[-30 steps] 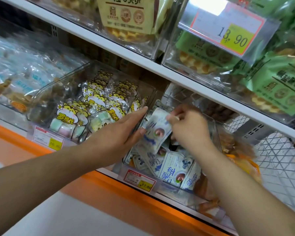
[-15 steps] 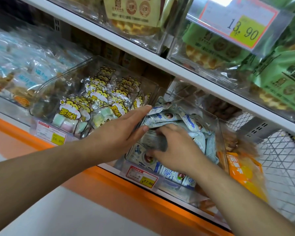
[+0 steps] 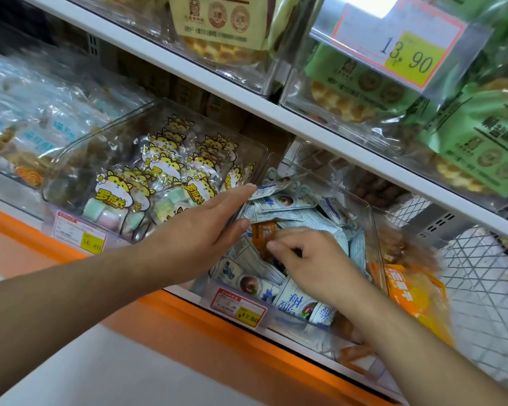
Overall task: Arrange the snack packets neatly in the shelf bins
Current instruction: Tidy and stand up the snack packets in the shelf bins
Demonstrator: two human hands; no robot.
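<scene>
A price label reading 17.80 fronts the clear plastic bin of pale blue-and-white snack packets on the lower shelf, the neighbouring clear bin of yellow cartoon-cat candy bags carries a label reading 16.80, and a tag above reads 13.90. The left hand lies flat with fingers straight against the blue packets' left side, holding nothing. The right hand reaches in palm down, its curled fingers pinching a small orange packet among the blue ones.
</scene>
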